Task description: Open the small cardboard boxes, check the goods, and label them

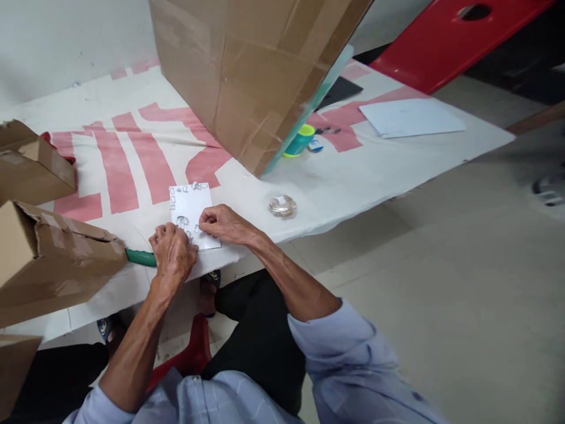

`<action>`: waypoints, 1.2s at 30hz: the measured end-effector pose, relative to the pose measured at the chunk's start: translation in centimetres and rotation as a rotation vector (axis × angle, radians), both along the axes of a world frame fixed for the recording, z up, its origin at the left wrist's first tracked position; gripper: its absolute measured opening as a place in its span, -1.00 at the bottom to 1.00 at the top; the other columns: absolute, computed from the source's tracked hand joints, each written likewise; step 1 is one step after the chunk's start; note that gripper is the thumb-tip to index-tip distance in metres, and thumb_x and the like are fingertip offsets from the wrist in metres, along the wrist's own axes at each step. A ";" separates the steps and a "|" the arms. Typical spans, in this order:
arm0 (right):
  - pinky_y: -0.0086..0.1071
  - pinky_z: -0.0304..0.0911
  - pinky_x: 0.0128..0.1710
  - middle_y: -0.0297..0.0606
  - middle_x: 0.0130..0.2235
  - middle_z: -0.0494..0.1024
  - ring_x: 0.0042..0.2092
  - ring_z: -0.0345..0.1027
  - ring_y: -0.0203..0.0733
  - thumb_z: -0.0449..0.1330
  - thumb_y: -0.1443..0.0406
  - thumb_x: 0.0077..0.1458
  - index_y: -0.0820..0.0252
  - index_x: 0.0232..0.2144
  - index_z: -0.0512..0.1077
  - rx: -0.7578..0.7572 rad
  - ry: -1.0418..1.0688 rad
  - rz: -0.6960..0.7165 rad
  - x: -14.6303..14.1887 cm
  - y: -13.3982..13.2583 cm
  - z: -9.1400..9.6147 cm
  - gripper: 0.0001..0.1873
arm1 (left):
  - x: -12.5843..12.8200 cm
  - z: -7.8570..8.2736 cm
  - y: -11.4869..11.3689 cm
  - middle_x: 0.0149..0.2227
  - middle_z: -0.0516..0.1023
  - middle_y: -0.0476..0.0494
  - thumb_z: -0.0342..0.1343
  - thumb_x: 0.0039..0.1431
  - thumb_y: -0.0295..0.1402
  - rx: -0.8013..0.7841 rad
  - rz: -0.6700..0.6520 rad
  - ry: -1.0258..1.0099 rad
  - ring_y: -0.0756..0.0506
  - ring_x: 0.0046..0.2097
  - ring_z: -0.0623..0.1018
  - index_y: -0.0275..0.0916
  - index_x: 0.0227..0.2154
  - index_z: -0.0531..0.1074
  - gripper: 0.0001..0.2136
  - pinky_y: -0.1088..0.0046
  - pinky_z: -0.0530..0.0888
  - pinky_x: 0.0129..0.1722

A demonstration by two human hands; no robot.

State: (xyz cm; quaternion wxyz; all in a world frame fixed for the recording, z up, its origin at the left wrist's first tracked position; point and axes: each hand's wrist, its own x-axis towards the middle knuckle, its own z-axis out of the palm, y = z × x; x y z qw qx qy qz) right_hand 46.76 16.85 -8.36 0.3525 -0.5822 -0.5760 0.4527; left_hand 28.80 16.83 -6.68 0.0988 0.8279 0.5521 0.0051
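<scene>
Your white card [190,207] lies by the near edge of the bench [348,176], long axis running away from you, with tiny metal clips [182,221] dotted on it. Both hands sit at its near end: left hand [173,253] over the left corner, right hand [223,224] on the right side. Both are curled almost closed, and I can't tell if either's pinching a clip.

Forearms bare; left hand [173,252], right hand [223,224] close together, fingers [206,219] curled under.
</scene>
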 end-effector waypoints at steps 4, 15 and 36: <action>-0.46 0.07 -0.43 -0.44 -0.57 0.40 -0.48 0.23 -0.34 0.16 0.37 0.00 0.23 -0.50 0.47 -0.020 -0.053 0.013 -0.4 0.0 0.1 -0.90 | -0.4 0.1 -0.3 0.00 0.53 -0.32 0.34 0.20 -0.25 0.049 0.013 0.001 -0.38 0.16 0.40 -0.23 -0.19 0.53 -0.79 0.00 0.36 0.16; -0.45 0.11 -0.39 -0.40 -0.53 0.44 -0.43 0.27 -0.31 0.19 0.36 0.02 0.24 -0.47 0.50 0.025 -0.083 -0.069 0.1 0.3 -0.6 -0.91 | -1.8 -1.1 -0.7 -0.01 0.57 -0.19 0.32 0.24 -0.33 0.048 -0.056 -0.293 -0.31 0.17 0.42 -0.14 -0.28 0.59 -0.96 0.04 0.35 0.18; -0.46 0.12 -0.40 -0.42 -0.53 0.44 -0.46 0.24 -0.35 0.18 0.41 0.00 0.24 -0.49 0.49 0.014 -0.048 -0.077 -0.1 0.3 0.3 -0.91 | -0.4 -0.6 -0.2 -0.01 0.54 -0.30 0.23 0.24 -0.38 0.039 -0.145 -0.019 -0.38 0.13 0.39 -0.16 -0.36 0.56 -0.94 -0.04 0.39 0.01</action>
